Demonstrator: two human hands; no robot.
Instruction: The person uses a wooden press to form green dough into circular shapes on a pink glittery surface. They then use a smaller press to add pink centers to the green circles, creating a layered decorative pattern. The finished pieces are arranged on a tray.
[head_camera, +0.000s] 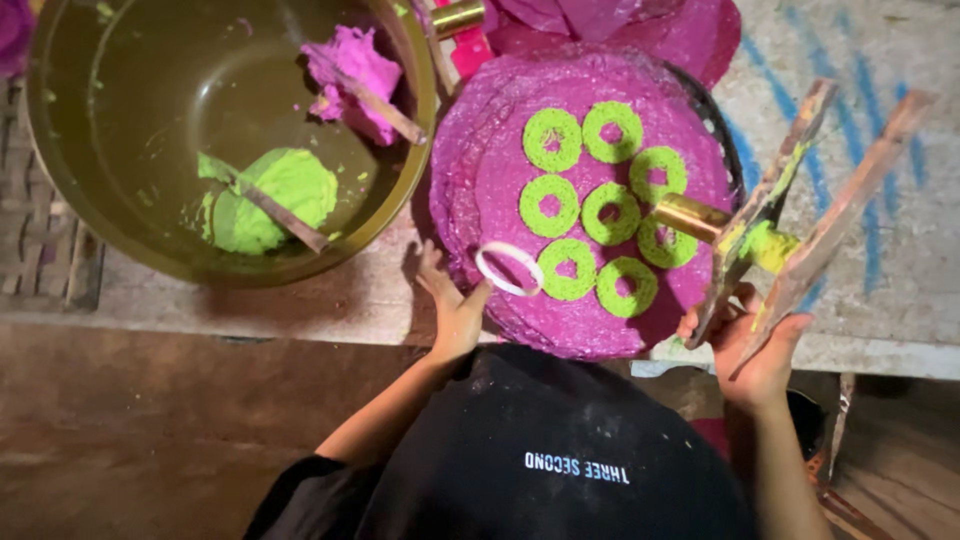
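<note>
- We see our left hand (455, 305) pinching a white ring (509, 268) at the near edge of the pink sheet (480, 170), just beside the green lattice rings (596, 210).
- Our right hand (755, 345) grips a wooden press (800, 215) by its two handles; its brass nozzle (690, 215) is over the green rings.
- The pink sheet lies on a round dark tray (722, 125) on the worktop (880, 250).
- A large bowl (120, 235) to the left holds green dough (275, 200) and pink dough (352, 70), each with a wooden stick.
</note>
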